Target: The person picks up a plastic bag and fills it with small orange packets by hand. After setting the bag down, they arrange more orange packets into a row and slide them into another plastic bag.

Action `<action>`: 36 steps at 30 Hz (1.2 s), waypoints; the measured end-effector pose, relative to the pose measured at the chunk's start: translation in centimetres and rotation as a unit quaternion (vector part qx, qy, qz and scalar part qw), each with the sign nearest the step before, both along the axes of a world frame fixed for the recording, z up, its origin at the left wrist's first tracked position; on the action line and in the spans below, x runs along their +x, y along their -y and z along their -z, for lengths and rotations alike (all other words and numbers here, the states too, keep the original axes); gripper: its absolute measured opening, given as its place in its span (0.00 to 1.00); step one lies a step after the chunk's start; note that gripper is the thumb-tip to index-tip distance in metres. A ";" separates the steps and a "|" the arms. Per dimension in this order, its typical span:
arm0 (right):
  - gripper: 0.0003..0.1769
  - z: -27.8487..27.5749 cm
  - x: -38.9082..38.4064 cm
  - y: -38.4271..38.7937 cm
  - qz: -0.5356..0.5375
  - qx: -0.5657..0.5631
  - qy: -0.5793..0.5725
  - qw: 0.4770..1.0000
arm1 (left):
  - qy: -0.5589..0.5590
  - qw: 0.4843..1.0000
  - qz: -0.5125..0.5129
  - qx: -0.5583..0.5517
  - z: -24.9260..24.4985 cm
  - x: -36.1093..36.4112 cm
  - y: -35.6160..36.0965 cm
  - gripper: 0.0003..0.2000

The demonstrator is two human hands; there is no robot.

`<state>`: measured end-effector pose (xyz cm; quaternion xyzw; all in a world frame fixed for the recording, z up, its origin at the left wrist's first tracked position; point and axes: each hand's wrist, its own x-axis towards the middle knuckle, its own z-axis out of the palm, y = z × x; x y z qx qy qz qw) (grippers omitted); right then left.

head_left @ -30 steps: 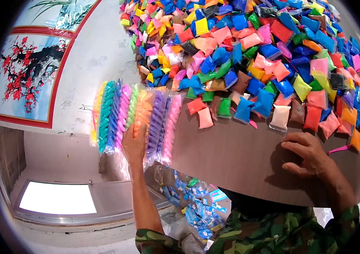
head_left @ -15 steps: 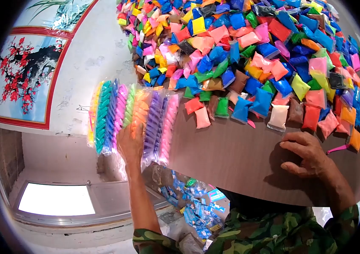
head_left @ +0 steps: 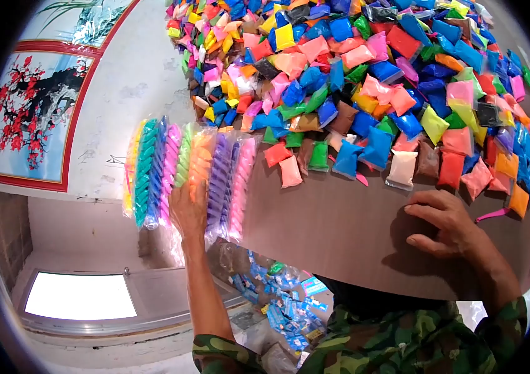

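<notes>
My left hand (head_left: 188,212) rests on a row of clear-wrapped, braided-looking strands at the table's left edge. Its fingers lie over the lower part of the orange strand (head_left: 201,149), beside the light green strand (head_left: 184,156); the fingertips show poorly. Teal (head_left: 145,168), magenta (head_left: 170,168), purple (head_left: 217,181) and pink strands (head_left: 242,193) lie alongside. Over the table at the right hovers or rests my right hand (head_left: 442,224), thumb and fingers apart and nothing in them. Nearest to it are a pale peach packet (head_left: 401,170) and a red packet (head_left: 451,169).
A large heap of small coloured packets (head_left: 340,75) covers the back of the brown table (head_left: 315,230). A pink strip (head_left: 492,215) lies at the right. Blue printed wrappers (head_left: 290,311) litter the floor below. Framed pictures (head_left: 40,118) hang on the left wall.
The whole view has shifted slightly, with the scene a little further left. Both hands keep nearly the same places; the left fingers sit slightly differently over the strands.
</notes>
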<state>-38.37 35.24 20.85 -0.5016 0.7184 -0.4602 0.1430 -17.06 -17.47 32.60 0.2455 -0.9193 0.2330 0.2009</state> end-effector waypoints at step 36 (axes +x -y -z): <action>0.23 0.7 -0.1 -0.4 -0.006 -0.053 -0.030 0.998 | 0.046 0.994 -0.094 0.042 -0.6 -0.8 -1.9 0.26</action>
